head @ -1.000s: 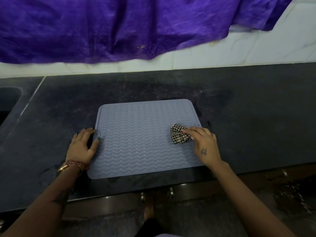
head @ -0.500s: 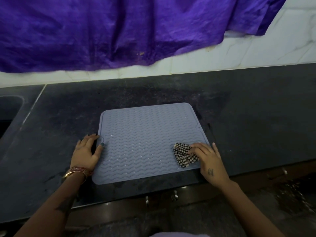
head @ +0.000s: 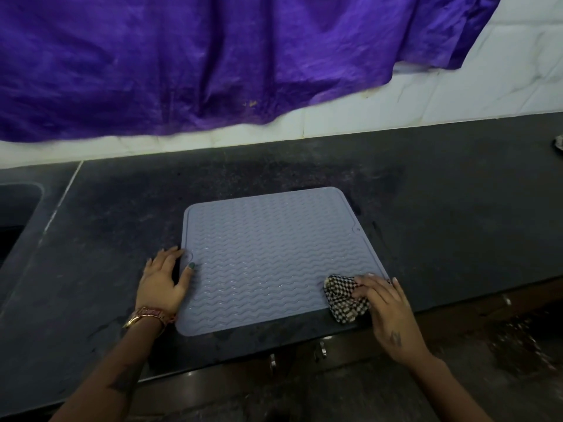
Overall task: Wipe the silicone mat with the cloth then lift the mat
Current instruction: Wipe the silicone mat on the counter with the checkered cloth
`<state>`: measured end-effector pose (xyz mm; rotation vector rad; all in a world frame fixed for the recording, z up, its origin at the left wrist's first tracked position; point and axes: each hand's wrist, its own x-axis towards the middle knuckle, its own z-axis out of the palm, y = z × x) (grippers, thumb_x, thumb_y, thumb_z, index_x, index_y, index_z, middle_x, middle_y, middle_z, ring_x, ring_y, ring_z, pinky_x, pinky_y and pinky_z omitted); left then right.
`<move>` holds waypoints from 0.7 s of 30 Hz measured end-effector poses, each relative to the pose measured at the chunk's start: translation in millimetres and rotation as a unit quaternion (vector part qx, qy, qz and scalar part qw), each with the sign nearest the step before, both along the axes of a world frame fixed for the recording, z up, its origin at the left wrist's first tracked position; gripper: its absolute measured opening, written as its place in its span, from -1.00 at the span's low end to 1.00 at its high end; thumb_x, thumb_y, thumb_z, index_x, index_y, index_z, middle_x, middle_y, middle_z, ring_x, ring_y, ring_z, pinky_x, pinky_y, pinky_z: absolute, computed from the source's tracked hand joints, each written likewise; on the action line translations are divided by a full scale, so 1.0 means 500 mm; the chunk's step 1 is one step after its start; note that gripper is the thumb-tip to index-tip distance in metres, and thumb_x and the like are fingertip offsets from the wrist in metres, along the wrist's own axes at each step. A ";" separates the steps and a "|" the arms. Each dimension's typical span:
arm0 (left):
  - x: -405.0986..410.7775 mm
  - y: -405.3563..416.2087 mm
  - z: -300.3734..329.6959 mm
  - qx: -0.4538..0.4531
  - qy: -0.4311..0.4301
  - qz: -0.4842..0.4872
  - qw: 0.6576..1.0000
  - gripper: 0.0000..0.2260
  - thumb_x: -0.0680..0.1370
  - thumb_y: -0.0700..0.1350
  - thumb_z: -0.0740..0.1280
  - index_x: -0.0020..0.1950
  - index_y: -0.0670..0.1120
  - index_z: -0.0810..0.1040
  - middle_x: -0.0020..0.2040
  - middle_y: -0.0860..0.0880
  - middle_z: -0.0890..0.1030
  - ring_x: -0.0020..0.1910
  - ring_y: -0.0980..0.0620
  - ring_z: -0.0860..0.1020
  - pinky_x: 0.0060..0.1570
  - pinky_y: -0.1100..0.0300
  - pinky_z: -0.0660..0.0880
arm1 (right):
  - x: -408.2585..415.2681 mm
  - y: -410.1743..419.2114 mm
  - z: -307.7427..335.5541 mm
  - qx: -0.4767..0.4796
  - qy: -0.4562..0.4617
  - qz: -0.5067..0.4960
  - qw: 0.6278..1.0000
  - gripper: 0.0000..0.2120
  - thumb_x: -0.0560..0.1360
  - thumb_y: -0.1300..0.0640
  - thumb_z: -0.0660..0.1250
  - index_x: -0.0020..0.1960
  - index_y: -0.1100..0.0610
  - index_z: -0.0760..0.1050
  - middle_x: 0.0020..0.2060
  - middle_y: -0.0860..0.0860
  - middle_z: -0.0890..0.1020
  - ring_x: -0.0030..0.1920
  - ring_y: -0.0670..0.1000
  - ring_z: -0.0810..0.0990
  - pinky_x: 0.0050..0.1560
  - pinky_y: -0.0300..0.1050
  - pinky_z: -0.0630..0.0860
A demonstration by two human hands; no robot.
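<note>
I am seeing the mat (head: 274, 257) lying flat on the dark counter (head: 441, 202), near its front edge. My left hand (head: 163, 281) is resting with relaxed fingers at the mat's left edge, thumb on the mat. My right hand (head: 387, 306) is pressing the bunched checkered cloth (head: 342, 296) onto the mat's near right corner, fingers curled over it.
</note>
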<state>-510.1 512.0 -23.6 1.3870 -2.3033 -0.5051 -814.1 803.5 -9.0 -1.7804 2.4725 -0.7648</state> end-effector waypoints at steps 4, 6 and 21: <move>0.002 0.000 0.000 0.001 -0.010 -0.003 1.000 -0.29 0.42 0.33 -0.05 0.36 -0.10 0.40 0.40 -0.10 0.39 0.45 -0.12 0.24 0.47 -0.02 0.02 | -0.031 -0.017 0.036 0.038 -0.023 0.017 0.999 -0.58 0.27 0.38 0.37 0.03 0.00 0.54 0.11 -0.13 0.57 0.22 -0.05 0.40 0.23 0.00 0.24; 0.002 0.000 -0.001 0.002 -0.012 -0.003 1.000 -0.29 0.42 0.34 -0.05 0.37 -0.09 0.39 0.41 -0.10 0.38 0.45 -0.12 0.23 0.48 -0.01 0.00 | -0.055 -0.034 0.052 0.046 -0.043 0.045 0.997 -0.59 0.31 0.43 0.34 0.05 0.05 0.56 0.07 -0.07 0.59 0.15 0.02 0.47 0.10 -0.06 0.32; 0.000 -0.002 0.001 -0.002 -0.017 0.000 1.000 -0.29 0.41 0.33 -0.04 0.35 -0.10 0.41 0.39 -0.11 0.41 0.44 -0.14 0.25 0.47 -0.05 0.04 | -0.107 -0.120 0.073 0.151 0.069 -0.036 0.985 -0.70 0.58 0.07 0.17 0.30 -0.06 0.42 0.24 -0.07 0.47 0.22 0.01 0.39 0.18 -0.05 0.21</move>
